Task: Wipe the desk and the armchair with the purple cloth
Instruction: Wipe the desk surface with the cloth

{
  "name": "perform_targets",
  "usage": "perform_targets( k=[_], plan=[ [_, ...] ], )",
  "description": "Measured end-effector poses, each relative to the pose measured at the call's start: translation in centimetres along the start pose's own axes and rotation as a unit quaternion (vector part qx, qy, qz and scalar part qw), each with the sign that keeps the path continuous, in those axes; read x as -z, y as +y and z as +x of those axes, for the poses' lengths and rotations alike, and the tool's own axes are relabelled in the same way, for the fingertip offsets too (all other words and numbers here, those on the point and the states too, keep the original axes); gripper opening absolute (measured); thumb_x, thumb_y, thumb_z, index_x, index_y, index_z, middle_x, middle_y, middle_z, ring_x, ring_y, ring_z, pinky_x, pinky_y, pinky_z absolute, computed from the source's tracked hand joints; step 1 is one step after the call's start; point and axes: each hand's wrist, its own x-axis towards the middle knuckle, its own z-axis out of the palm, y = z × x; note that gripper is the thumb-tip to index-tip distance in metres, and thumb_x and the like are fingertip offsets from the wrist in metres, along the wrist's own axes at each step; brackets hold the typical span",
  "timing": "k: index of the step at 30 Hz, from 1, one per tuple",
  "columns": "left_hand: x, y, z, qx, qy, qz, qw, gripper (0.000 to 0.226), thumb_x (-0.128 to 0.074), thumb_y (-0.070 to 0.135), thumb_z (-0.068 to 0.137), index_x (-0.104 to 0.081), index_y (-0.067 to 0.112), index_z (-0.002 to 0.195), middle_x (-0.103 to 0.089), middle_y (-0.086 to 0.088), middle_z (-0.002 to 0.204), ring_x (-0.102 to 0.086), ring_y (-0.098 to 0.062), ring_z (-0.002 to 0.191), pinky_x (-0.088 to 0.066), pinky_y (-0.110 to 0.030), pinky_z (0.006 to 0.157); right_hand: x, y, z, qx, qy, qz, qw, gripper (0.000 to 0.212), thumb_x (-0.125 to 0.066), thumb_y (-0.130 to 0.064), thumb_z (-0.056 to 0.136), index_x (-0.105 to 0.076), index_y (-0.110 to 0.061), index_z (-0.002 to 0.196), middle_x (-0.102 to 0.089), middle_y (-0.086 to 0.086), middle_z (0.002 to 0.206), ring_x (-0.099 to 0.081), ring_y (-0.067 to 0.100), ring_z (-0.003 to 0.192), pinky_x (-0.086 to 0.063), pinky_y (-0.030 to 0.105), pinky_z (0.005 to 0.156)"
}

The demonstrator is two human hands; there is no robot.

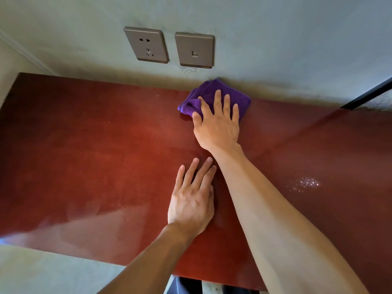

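Purple cloth (pixel 214 96) under right hand (pixel 217 124); left hand (pixel 192 200) apart.

Right hand (pixel 218 126) atop purple cloth (pixel 207 90)

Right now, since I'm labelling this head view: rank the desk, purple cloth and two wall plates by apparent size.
1. desk
2. purple cloth
3. power socket plate and neighbouring plate: alike, not ranked.
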Motion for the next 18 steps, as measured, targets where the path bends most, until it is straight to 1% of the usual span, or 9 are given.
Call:
perform_targets(
  k=[3, 8, 11, 15, 18],
  plan=[
    [0.0, -0.1, 0.0, 0.002, -0.001, 0.01, 1.0, 0.049, -0.035, 0.023, 0.103, -0.042, 0.022, 0.152, -0.031, 0.008, 0.166, -0.019, -0.021, 0.156, -0.019, -0.05, 0.126, 0.5, 2.0, -0.4, -0.016, -0.014, 0.003, 1.0, 0.059, -0.017, -0.055, 0.102, -0.018, -0.038, 0.158, 0.002, 0.008, 0.17, 0.006, 0.03, 0.156, 0.003, 0.052, 0.125],
    [0.4, 0.4, 0.2, 0.007, -0.008, 0.027, 1.0, 0.05, -0.038, 0.022, 0.101, -0.045, 0.019, 0.15, -0.033, 0.006, 0.164, -0.022, -0.023, 0.156, -0.02, -0.052, 0.125, 2.2, 8.5, -3.0, -0.06, -0.02, -0.001, 0.998, 0.06, -0.016, -0.057, 0.101, -0.02, -0.037, 0.158, 0.001, 0.007, 0.17, 0.005, 0.028, 0.157, 0.004, 0.052, 0.125],
    [1.2, 1.5, 0.0, 0.014, -0.022, 0.033, 0.999, 0.053, -0.036, 0.025, 0.101, -0.04, 0.02, 0.154, -0.031, 0.004, 0.166, -0.019, -0.026, 0.157, -0.017, -0.053, 0.125, 3.1, 11.9, -5.5, -0.087, -0.033, 0.005, 0.996, 0.06, -0.017, -0.058, 0.101, -0.024, -0.038, 0.157, 0.001, 0.005, 0.171, 0.005, 0.027, 0.157, 0.005, 0.052, 0.124],
    [1.7, 4.7, -0.2, -0.024, -0.044, 0.025, 0.998, 0.054, -0.036, 0.028, 0.102, -0.037, 0.021, 0.156, -0.033, 0.003, 0.165, -0.023, -0.027, 0.155, -0.019, -0.055, 0.124, 3.6, 15.8, -10.3, -0.114, -0.037, 0.017, 0.993, 0.058, -0.02, -0.056, 0.101, -0.031, -0.036, 0.154, -0.001, 0.004, 0.171, 0.004, 0.026, 0.157, 0.003, 0.053, 0.125],
    [0.9, 7.1, 0.4, -0.051, -0.073, 0.043, 0.995, 0.055, -0.035, 0.028, 0.103, -0.032, 0.025, 0.158, -0.029, 0.003, 0.167, -0.022, -0.028, 0.155, -0.019, -0.056, 0.124, 3.2, 17.8, -14.7, -0.128, -0.03, 0.018, 0.991, 0.056, -0.022, -0.055, 0.102, -0.03, -0.037, 0.155, -0.001, 0.004, 0.171, 0.003, 0.027, 0.157, 0.001, 0.054, 0.125]
  ],
)
